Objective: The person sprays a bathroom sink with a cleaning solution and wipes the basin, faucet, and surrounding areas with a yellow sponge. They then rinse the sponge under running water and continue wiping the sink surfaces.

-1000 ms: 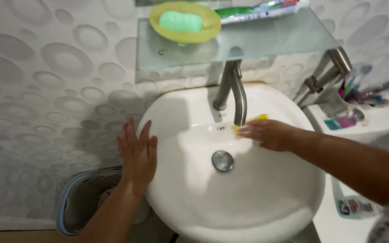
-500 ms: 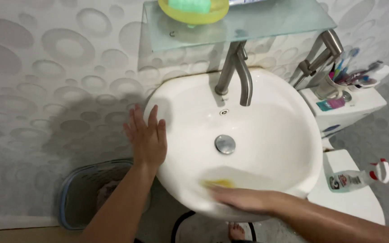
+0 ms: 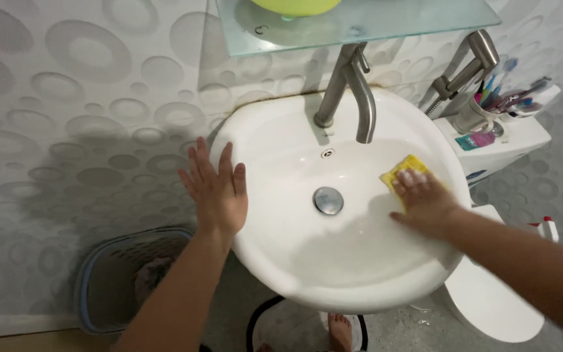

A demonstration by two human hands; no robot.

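A round white sink [image 3: 333,274] hangs on a wall with raised oval patterns. My left hand [image 3: 215,190] lies flat on the sink's left rim, fingers spread, holding nothing. My right hand [image 3: 425,202] presses a yellow sponge [image 3: 402,170] against the inside of the bowl on the right side, below the rim. The metal drain plug [image 3: 328,200] sits in the middle of the bowl. A brushed-metal tap [image 3: 353,91] rises at the back and curves over the bowl.
A glass shelf [image 3: 360,23] with a yellow soap dish [image 3: 298,5] hangs above the tap. A white toilet tank [image 3: 509,140] at right carries a cup of toothbrushes [image 3: 483,111]. A grey laundry basket [image 3: 115,277] stands on the floor at lower left.
My right hand has swept the sponge from the back under the tap, along the front of the bowl, and now up to the right side. My left hand stays on the rim.
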